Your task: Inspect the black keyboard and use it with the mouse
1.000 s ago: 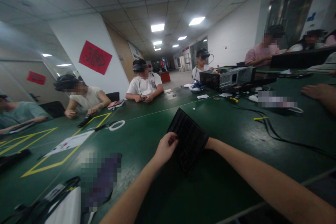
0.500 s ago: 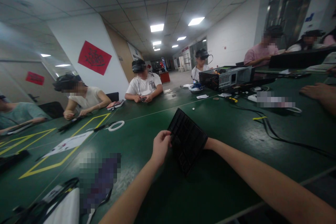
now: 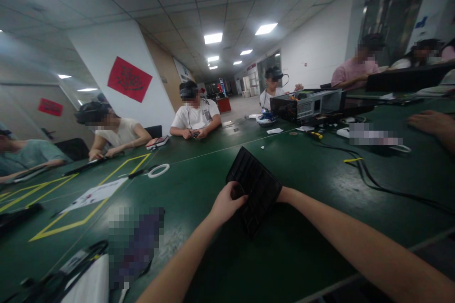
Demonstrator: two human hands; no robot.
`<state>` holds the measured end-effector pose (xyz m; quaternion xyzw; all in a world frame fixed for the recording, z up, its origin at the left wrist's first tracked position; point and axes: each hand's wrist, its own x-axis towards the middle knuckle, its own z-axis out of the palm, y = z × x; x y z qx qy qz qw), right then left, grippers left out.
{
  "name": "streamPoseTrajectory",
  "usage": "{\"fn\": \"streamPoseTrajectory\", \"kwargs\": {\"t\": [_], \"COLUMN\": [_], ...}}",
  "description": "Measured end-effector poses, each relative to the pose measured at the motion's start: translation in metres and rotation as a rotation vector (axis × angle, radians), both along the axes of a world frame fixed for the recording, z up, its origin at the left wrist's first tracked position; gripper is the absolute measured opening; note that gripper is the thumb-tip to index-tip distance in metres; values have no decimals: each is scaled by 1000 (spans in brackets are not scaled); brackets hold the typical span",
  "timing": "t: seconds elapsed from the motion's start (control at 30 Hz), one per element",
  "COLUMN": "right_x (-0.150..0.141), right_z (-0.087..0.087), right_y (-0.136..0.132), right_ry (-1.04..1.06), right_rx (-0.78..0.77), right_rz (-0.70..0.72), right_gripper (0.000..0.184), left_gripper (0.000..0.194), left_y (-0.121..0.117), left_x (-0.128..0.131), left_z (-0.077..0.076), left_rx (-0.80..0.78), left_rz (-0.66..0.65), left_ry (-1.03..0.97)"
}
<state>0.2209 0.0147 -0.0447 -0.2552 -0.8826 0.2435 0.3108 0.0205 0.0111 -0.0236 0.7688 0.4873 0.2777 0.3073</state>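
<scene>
A flat black ribbed plastic panel [image 3: 256, 184] stands tilted above the green table [image 3: 305, 241], held between both my hands. My left hand [image 3: 226, 204] grips its near left edge, thumb and fingers curled onto the front face. My right hand [image 3: 283, 194] is almost wholly hidden behind the panel's right edge; only the wrist shows, and it appears to hold the panel from behind.
Several people with headsets sit around the table. An open computer case [image 3: 307, 105] stands at the far right with a yellow-handled screwdriver [image 3: 314, 135] and black cables [image 3: 377, 184] near it. A white ring [image 3: 158, 170], papers and yellow tape lines lie left. Another person's hand [image 3: 428, 122] rests at right.
My left hand slid from the panel's upper left edge down and onto its front face. The panel stayed nearly in place, tipping only slightly.
</scene>
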Motion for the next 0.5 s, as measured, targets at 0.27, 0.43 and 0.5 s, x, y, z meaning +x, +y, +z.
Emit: {"fn": "streamPoseTrajectory", "kwargs": {"t": [0.27,0.43,0.5], "right_x": [7,19,24], "right_z": [-6,-2,0], "right_y": [7,3,2], "right_ry": [6,30,-6], "right_rx": [-68,-118,-161], "right_rz": [23,-101,-276], "right_gripper": [52,41,54], "left_gripper": [31,20,21], "left_y": [-9,-7,2], "left_x": [1,-11,-24], "left_z": [9,25,35], "left_rx": [407,512,486], "left_rz": [-32,124,260], "left_ry": [280,219,170]}}
